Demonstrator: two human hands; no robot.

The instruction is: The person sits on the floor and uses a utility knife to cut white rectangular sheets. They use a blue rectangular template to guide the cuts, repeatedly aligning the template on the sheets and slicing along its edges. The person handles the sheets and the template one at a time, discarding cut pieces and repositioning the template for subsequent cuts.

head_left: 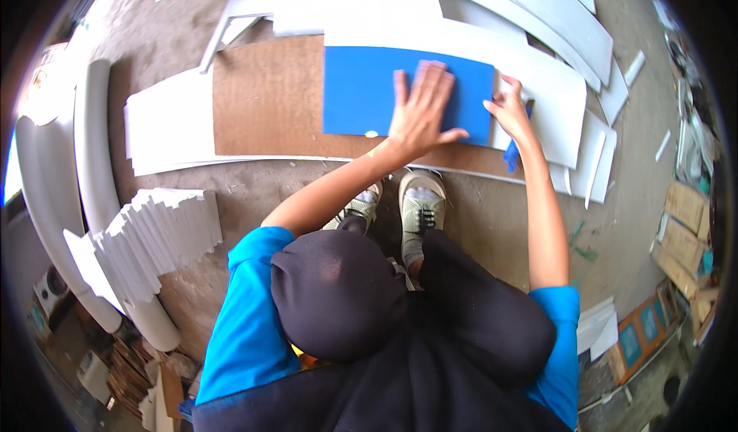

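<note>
A flat blue rectangular panel [357,86] lies over a brown board [265,98], both on white sheets. My left hand [421,113] rests on the blue panel, fingers spread and palm down. At the panel's right edge is my right hand [509,111], its thumb against the edge and its forefinger curved apart from the thumb. Its other fingers are partly hidden. Beside and partly under my right wrist lies a slim tool with a blue end [512,157]; its kind cannot be made out.
White panels and strips [530,9] lie piled beyond the board. At left stand a stack of white pieces [165,228] and long pale rolls [96,140]. Cardboard boxes [684,209] line the right side. My shoes [423,201] are just before the board.
</note>
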